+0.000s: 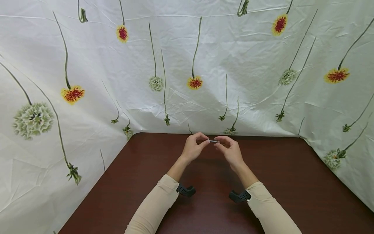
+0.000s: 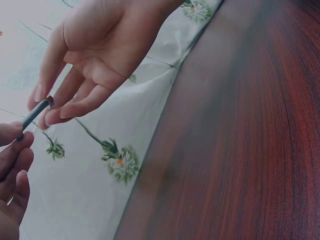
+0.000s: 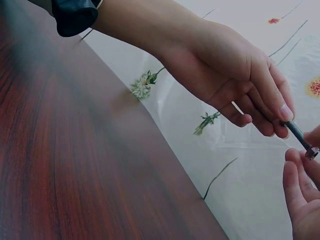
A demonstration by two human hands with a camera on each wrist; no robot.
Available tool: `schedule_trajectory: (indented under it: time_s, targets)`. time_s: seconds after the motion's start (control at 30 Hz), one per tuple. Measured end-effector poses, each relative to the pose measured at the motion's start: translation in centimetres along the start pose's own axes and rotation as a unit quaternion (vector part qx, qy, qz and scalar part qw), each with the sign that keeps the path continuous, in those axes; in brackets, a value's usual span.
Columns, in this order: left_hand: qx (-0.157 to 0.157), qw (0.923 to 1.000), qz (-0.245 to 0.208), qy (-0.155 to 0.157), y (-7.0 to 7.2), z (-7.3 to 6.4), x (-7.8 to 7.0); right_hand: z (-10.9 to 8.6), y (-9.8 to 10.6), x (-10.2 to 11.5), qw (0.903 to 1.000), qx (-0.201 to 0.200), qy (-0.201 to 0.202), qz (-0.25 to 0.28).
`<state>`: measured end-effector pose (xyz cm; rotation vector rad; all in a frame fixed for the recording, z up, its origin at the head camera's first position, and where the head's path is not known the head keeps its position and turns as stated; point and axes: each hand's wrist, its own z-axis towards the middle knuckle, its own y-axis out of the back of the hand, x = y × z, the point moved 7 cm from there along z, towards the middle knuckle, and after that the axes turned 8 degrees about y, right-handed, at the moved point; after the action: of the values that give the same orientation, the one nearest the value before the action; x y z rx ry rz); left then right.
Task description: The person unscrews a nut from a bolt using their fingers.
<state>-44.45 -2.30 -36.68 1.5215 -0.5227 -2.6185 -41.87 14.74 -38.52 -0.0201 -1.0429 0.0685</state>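
Note:
Between the fingertips of both hands is a small metal bolt (image 1: 213,141), with a threaded grey shaft and a wider faceted end. My left hand (image 1: 193,148) pinches the plain end of the bolt (image 2: 36,112) between thumb and fingers. On the other side my right hand (image 1: 231,152) has its thumb and fingertips around the wider end of the bolt (image 3: 298,134), whose faceted end is partly hidden by the fingers. Both hands are raised over the far part of the dark red-brown table (image 1: 213,201), and the bolt lies roughly level between them.
A white cloth (image 1: 175,58) printed with flowers hangs behind the table and along both its sides. Black bands with cameras, one at the left wrist (image 1: 186,190) and one at the right wrist (image 1: 240,196), stick out inward from beige sleeves.

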Motion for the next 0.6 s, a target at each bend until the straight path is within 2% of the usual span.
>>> schedule_trajectory:
  time_s: [0.23,0.43,0.6]
  targets:
    - [-0.006,1.0000,-0.002,-0.005,0.0,0.1,-0.1,0.0,0.3,-0.1,0.9997,-0.024,-0.008,-0.003]
    - [-0.010,0.9999,0.011,0.001,-0.1,0.0,-0.3,0.0,0.2,0.3,0.9999,-0.010,0.004,-0.011]
    - [-0.006,0.9999,0.009,-0.005,0.3,-1.1,-3.0,0.0,0.2,0.1,0.9998,-0.018,-0.007,0.012]
